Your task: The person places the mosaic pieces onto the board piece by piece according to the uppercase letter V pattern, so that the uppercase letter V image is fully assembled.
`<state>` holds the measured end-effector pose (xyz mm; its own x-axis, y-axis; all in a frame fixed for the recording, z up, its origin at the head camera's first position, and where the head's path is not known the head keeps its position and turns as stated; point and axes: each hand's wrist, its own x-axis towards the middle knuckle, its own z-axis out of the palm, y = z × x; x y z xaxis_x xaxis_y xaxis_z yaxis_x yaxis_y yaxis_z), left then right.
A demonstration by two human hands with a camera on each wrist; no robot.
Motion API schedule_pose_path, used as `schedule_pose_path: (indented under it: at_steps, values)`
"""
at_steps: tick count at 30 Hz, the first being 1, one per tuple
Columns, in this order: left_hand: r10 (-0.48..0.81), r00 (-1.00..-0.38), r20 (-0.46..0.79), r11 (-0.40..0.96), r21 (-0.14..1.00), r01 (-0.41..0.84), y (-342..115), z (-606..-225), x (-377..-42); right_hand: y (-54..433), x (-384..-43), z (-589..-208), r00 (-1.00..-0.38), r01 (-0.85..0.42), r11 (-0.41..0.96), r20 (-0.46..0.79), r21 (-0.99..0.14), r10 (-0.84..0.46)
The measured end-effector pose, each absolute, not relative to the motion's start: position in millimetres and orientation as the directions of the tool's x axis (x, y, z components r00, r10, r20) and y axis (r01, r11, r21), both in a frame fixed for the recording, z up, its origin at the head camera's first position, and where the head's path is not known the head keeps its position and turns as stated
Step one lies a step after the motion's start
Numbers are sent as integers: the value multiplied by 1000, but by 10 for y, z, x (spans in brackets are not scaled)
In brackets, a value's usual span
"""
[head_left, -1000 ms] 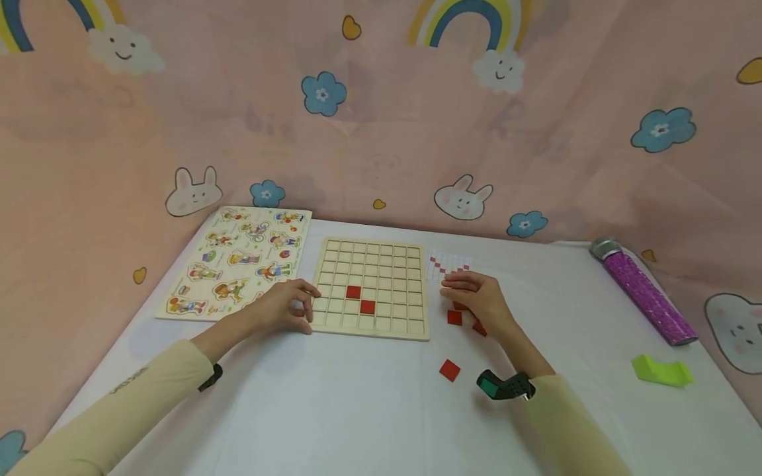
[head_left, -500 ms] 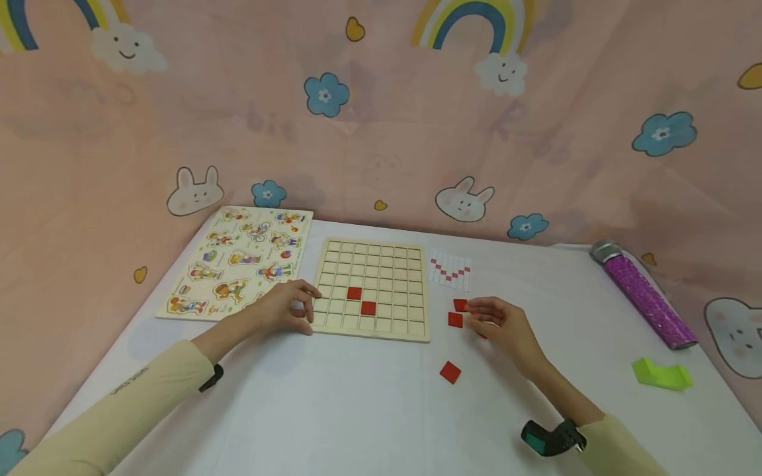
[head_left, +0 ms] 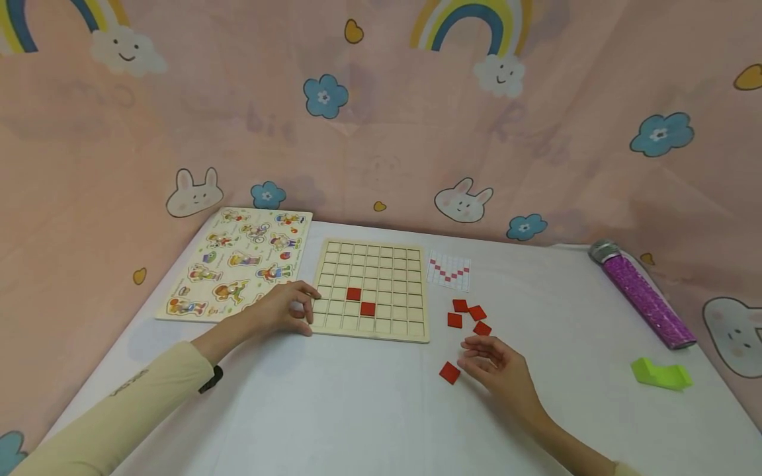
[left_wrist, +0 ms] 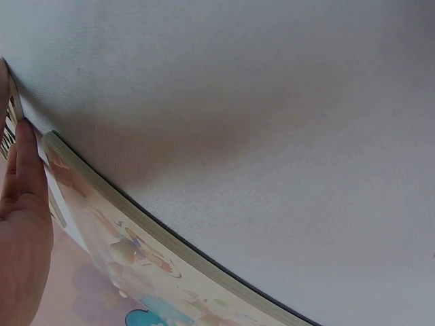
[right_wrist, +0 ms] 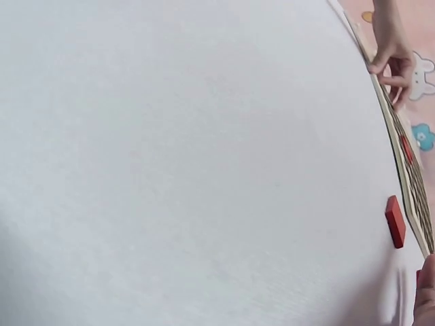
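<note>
A square wooden grid board [head_left: 375,266] lies flat with one red tile [head_left: 354,294] and another red tile [head_left: 368,309] in its cells. At its left edge rests my left hand [head_left: 286,308], fingertips and thumb touching near the front left corner. In the right wrist view that same left hand [right_wrist: 394,64] shows beside the board. My right hand [head_left: 500,371] hovers over the cloth with loosely bent fingers and nothing between them. Just left of its fingertips lies a single red tile [head_left: 450,373]. Several more red tiles [head_left: 460,306] lie loose behind it.
A small pattern card [head_left: 449,271] with red squares in a V lies right of the board. A picture puzzle board [head_left: 238,264] sits at the left. Farther right are a purple glittery microphone [head_left: 645,294] and a bright green curved piece [head_left: 662,373] on the white cloth.
My right hand has moved from beside the pattern card back toward the front, past the loose tiles to the single tile, uncovering card and tiles. My left hand has stayed at the board.
</note>
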<state>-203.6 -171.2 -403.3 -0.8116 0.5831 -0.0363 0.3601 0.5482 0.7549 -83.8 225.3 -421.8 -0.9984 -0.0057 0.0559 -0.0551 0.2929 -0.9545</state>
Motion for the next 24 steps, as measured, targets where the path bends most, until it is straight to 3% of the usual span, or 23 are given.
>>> schedule_pose_path:
  at_steps: [10, 17, 24]
  values:
    - [586, -810, -34, 553, 747, 369, -1704, -4029, -2026, 2144, -685, -4320, -996, 80, 407, -59, -910, 64]
    - [580, -814, -40, 551, 755, 355, -1705, -4019, -2023, 2092, -679, -4329, -998, 16, 516, 19, -857, 63]
    - [584, -811, -31, 552, 748, 368, -1707, -4022, -2031, 2121, -724, -4296, -999, 21, 504, 3, -863, 47]
